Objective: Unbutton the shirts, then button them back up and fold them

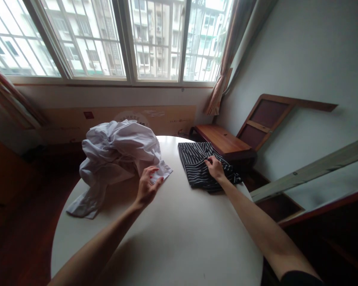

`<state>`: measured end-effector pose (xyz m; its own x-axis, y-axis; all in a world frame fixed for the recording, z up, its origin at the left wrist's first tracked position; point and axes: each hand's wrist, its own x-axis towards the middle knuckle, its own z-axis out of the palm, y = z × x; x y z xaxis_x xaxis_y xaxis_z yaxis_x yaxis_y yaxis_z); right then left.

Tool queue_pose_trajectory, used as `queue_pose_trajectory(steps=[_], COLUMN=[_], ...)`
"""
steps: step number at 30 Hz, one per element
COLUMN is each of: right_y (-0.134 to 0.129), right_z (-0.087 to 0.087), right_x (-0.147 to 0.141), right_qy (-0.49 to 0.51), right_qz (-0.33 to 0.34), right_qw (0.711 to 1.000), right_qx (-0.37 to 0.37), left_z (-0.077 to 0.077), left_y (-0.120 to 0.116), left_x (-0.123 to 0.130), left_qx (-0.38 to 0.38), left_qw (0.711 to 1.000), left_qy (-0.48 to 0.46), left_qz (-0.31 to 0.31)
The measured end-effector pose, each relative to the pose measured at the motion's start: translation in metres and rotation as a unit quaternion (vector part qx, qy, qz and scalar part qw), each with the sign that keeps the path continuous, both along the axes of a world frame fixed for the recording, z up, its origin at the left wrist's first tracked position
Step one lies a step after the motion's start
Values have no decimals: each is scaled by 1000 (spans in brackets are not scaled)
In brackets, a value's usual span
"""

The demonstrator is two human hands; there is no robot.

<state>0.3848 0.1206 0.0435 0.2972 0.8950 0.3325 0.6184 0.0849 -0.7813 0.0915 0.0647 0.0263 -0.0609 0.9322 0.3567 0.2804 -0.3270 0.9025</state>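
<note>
A crumpled white garment (122, 145) is heaped on the left far part of the white round table (179, 242), with one end trailing toward the left edge. My left hand (148, 186) is beside its right end, fingers apart and curved, holding nothing. To the right lies a black garment with white stripes (197, 167), flat on its left side and bunched on its right, reaching the table's edge. My right hand (215, 167) is over the striped garment with its fingers pinched on the cloth.
Behind the table, a long cardboard box (173, 117) leans below the barred window. A low wooden stand (223, 138) is beyond the table at the right, near a wooden frame (265, 115) against the wall. Curtains hang at both sides of the window.
</note>
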Motion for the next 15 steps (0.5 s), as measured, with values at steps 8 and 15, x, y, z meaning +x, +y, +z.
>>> queue_pose_trajectory(steps=[8, 15], right_y=[-132, -129], right_z=[23, -17], right_x=[-84, -73], right_qy=[8, 257], right_qz=[622, 386], right_qw=[783, 874], right_qx=[-26, -141], left_z=[-9, 17], left_y=[-21, 2], left_x=[42, 38], left_qx=[-441, -276], left_qw=[746, 879], left_qy=[-395, -375], left_qz=[-305, -105])
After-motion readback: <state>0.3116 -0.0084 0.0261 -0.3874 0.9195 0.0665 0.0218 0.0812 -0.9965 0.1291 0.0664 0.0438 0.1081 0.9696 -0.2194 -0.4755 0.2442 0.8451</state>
